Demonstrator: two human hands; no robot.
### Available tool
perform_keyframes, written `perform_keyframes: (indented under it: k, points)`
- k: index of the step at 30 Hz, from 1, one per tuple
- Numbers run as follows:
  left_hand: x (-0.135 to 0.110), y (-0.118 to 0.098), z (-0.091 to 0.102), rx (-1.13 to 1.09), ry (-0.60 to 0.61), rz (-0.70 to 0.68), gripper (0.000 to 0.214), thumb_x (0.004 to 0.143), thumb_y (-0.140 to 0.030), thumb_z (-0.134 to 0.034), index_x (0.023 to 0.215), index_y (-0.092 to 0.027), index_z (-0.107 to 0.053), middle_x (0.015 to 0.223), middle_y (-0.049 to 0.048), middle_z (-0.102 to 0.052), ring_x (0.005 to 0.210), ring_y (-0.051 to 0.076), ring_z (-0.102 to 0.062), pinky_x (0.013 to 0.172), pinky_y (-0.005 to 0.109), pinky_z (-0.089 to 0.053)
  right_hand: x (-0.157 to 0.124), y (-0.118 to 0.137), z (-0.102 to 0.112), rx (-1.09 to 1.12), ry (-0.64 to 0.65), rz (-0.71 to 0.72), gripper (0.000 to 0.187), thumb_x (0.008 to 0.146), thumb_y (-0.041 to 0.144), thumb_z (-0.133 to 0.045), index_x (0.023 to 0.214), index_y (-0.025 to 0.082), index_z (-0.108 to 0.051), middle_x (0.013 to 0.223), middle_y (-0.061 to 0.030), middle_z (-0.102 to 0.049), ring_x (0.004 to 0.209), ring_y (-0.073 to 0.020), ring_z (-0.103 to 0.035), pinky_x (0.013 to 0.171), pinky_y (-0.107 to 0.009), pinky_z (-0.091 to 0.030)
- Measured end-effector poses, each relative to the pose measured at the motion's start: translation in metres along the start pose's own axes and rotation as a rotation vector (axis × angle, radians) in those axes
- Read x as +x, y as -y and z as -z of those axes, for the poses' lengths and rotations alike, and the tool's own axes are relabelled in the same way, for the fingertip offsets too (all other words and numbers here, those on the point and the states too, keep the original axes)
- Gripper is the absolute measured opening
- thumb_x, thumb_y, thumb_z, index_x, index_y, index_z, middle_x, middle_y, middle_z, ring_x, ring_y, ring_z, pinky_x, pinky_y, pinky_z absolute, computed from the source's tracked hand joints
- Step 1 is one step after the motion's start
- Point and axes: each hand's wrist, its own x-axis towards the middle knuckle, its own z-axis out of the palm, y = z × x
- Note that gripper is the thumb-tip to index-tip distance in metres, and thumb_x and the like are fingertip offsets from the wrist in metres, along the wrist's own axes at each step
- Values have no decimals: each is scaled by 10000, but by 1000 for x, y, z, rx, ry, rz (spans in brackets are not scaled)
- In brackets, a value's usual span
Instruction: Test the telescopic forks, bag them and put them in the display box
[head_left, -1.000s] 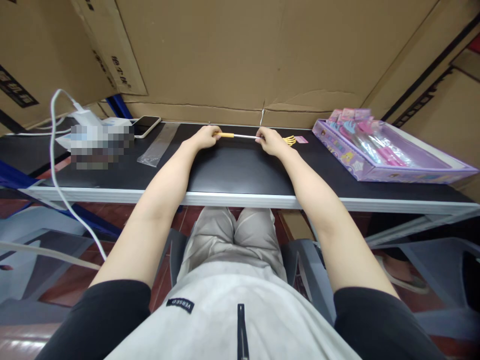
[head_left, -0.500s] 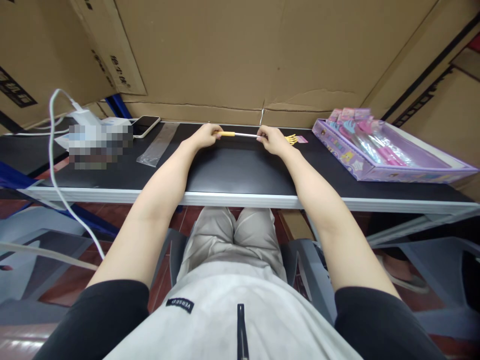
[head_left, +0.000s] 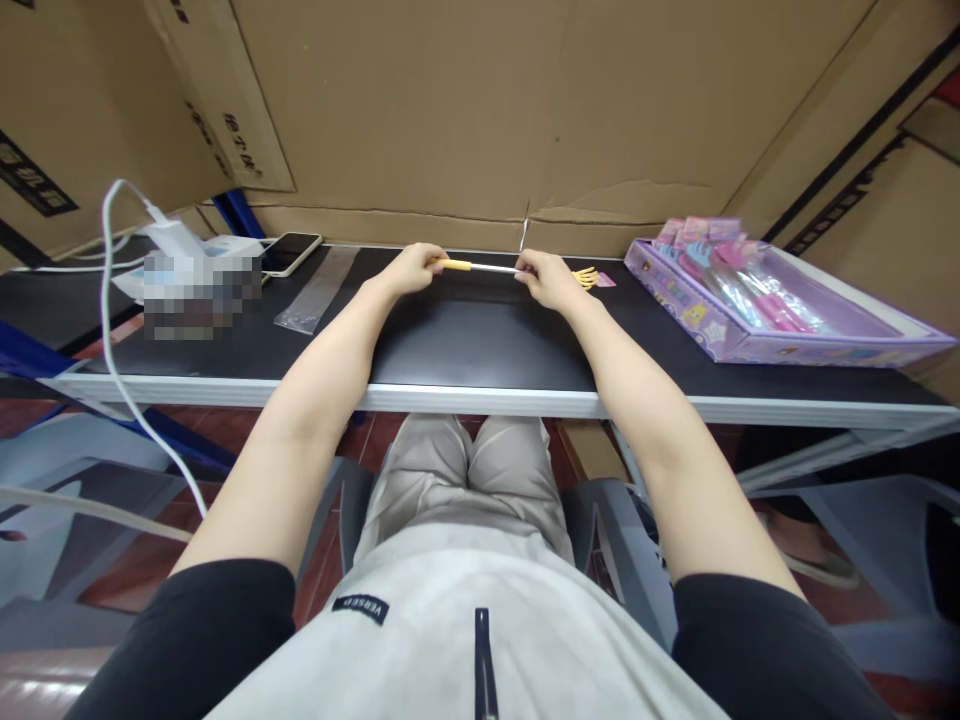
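Observation:
A telescopic back scratcher with a yellow handle, a thin silver rod and a yellow claw end is held level above the far part of the black table. The fingers of my left hand are closed around the handle end. Further along, my right hand pinches the silver rod and hides the stretch just before the claw. Beyond the right wrist the yellow claw shows, with a pink tag next to it. A flat clear plastic bag lies left of my left hand.
On the right stands a purple display box with several pink and blue packaged items. A phone, a white charger with cable and a blurred-out object are at the left. Cardboard walls the table's far edge.
Both hands keep their hold on the back scratcher, which stays almost in the same place. The view has shifted only very slightly.

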Motion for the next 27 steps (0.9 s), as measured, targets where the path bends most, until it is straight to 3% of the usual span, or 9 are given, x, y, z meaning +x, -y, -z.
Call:
perform_keyframes:
  k: [7, 21, 27]
  points:
    - [-1, -6, 1, 10, 6, 1, 248, 914, -156, -588, 1089, -146, -763, 931, 59, -722, 919, 221, -645, 951, 347, -495, -1, 6, 3, 19, 1, -32, 152, 989, 334, -736, 907, 240, -650, 962, -98, -727, 953, -297, -642, 949, -462, -500]
    - [-3, -15, 1, -19, 12, 19, 199, 903, -130, -608, 1021, -170, -763, 867, 30, -668, 908, 227, -607, 966, 350, -465, -4, 18, 7, 48, -24, -55, 180, 979, 384, -696, 873, 239, -676, 897, -95, -717, 941, -305, -633, 919, -460, -505]
    - [-8, -26, 6, 50, -3, 50, 260, 934, -159, -586, 1117, -142, -771, 977, 72, -704, 978, 241, -627, 1001, 361, -481, -2, 17, 7, 59, -40, -38, 211, 973, 452, -706, 950, 243, -727, 858, -84, -712, 865, -285, -607, 895, -455, -521]
